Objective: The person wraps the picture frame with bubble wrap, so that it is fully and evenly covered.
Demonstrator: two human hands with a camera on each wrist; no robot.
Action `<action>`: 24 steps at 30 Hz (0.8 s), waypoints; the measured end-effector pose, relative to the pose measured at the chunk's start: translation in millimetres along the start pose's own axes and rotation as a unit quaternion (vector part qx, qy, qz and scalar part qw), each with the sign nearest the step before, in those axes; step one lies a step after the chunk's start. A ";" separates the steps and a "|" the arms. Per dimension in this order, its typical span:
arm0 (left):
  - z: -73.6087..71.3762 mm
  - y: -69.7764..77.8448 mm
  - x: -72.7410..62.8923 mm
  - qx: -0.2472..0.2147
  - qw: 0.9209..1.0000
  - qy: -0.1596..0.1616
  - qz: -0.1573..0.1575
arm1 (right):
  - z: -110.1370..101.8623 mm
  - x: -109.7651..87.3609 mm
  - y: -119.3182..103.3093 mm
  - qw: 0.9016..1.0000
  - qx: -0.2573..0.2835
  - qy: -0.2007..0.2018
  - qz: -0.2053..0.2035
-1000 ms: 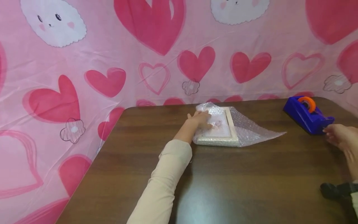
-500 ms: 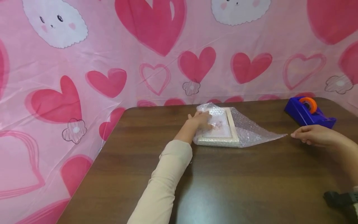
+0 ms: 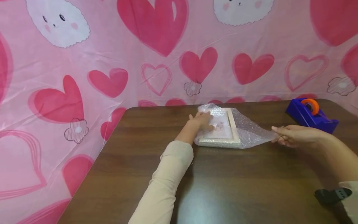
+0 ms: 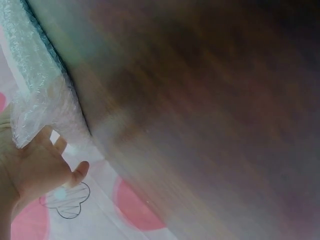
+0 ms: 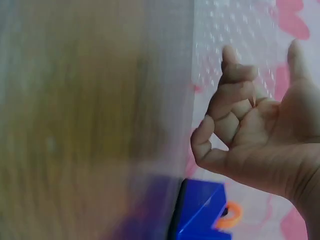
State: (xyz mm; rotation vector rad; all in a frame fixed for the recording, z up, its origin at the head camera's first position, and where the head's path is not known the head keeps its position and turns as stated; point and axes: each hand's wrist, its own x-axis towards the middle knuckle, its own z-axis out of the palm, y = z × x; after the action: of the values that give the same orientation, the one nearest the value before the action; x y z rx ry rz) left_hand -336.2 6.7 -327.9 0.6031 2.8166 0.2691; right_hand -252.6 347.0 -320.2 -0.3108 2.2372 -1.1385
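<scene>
On the table lies a cream picture frame (image 3: 235,126), partly covered by clear bubble wrap (image 3: 250,132) that tapers to a corner on its right. My left hand (image 3: 202,119) rests with spread fingers on the frame's left part, over the wrap. In the left wrist view, a fold of bubble wrap (image 4: 42,110) crosses the left hand (image 4: 40,165). My right hand (image 3: 288,135) holds the wrap's right corner, its thumb above and its fingers curled below. In the right wrist view, bubble wrap (image 5: 215,30) shows behind the curled fingers of the right hand (image 5: 255,115).
A blue tape dispenser (image 3: 310,118) with an orange core (image 3: 314,107) stands at the back right, just beyond the right hand. Pink cloth with hearts (image 3: 159,31) hangs behind the brown wooden table (image 3: 235,174).
My right hand has moved left from beside the tape dispenser to the bubble wrap's corner and holds it. The left hand stays on the frame.
</scene>
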 end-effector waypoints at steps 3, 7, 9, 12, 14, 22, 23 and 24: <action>-1.2 0.7 0.8 0.010 1.000 -0.003 -0.002 | 7.8 2.6 -9.7 0.997 -0.044 0.051 -0.036; -1.6 0.8 0.8 0.014 1.000 -0.006 -0.005 | 20.5 8.7 -27.8 0.981 -0.098 0.146 -0.078; -1.8 0.9 0.2 0.015 1.000 -0.007 -0.004 | 26.7 11.6 -37.5 0.974 -0.093 0.183 -0.091; -2.0 1.2 -0.4 0.016 1.000 -0.007 -0.005 | 34.3 16.5 -51.7 0.962 -0.110 0.215 -0.128; -2.1 1.3 -0.8 0.017 1.000 -0.006 -0.003 | 38.9 20.3 -61.6 0.954 -0.132 0.225 -0.149; -1.7 2.1 -0.6 0.020 1.000 -0.001 -0.004 | 60.4 44.5 -89.4 0.961 -0.122 0.156 -0.193; -1.7 2.2 -1.0 0.019 1.000 -0.001 -0.005 | 62.8 48.0 -91.2 0.963 -0.117 0.145 -0.197; -1.9 2.3 -1.3 0.020 1.000 0.000 -0.004 | 65.0 51.6 -92.7 0.964 -0.114 0.136 -0.200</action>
State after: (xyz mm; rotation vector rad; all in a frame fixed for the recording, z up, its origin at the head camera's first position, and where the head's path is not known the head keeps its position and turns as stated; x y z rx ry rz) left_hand -334.7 8.0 -325.2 0.6008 2.8300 0.2132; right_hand -259.5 225.0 -296.8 -0.7709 2.6361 -1.1789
